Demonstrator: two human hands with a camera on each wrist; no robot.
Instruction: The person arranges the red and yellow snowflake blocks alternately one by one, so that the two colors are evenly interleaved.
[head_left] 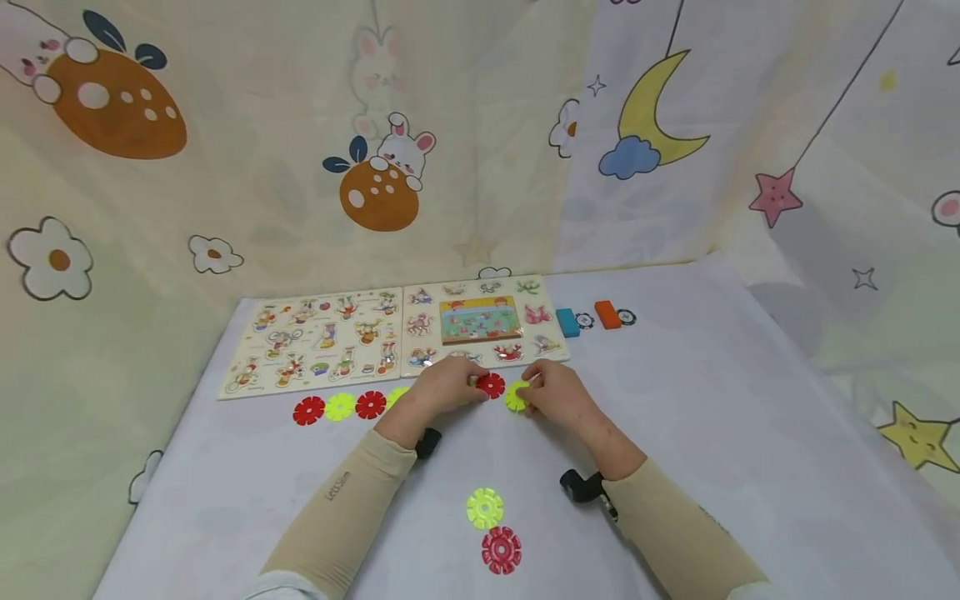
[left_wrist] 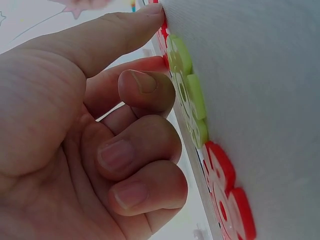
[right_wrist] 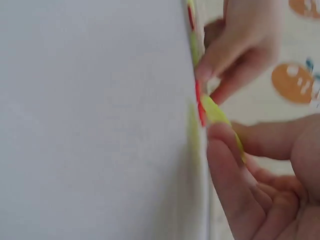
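My left hand pinches a red flower-shaped plastic disc between thumb and index finger, low at the table; its other fingers curl loosely. The right hand holds a yellow-green disc of the same kind by its edge with thumb and fingertips. In the right wrist view this yellow-green disc is tilted and overlaps the red one. Leftward runs a row of alternating discs: red, yellow-green, red, then a yellow-green one partly hidden by the left hand in the head view.
Closer to me lie a yellow-green disc and a red disc, edges close together. Behind the row are two picture puzzle boards, side by side. Right of them stand a blue block and an orange block, each beside a round patterned piece.
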